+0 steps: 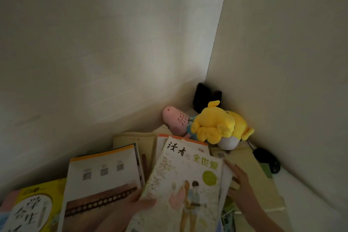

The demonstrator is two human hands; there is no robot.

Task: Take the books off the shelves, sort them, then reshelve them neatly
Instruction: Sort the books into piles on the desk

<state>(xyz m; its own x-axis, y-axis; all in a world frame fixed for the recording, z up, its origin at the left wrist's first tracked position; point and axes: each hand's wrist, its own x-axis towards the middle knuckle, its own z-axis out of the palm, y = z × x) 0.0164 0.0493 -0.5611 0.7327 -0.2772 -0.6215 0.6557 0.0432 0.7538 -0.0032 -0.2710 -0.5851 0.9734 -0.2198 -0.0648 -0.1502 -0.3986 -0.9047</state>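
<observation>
Magazine [188, 175] pinched at its left edge in our left hand [134, 205], right hand [240, 177] lying flat with fingers [232, 165] straight on the pile [227, 174] beside it.

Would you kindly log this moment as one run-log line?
phase: sorting | left hand: grips illustrated magazine | right hand: flat at magazine's right edge | yellow plush: corner

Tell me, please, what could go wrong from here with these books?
The left hand grips the illustrated magazine by one edge only, so it may sag or slip. The other books overlap loosely and could slide. The right hand lies near the black mouse, which a sweep might knock.
</observation>
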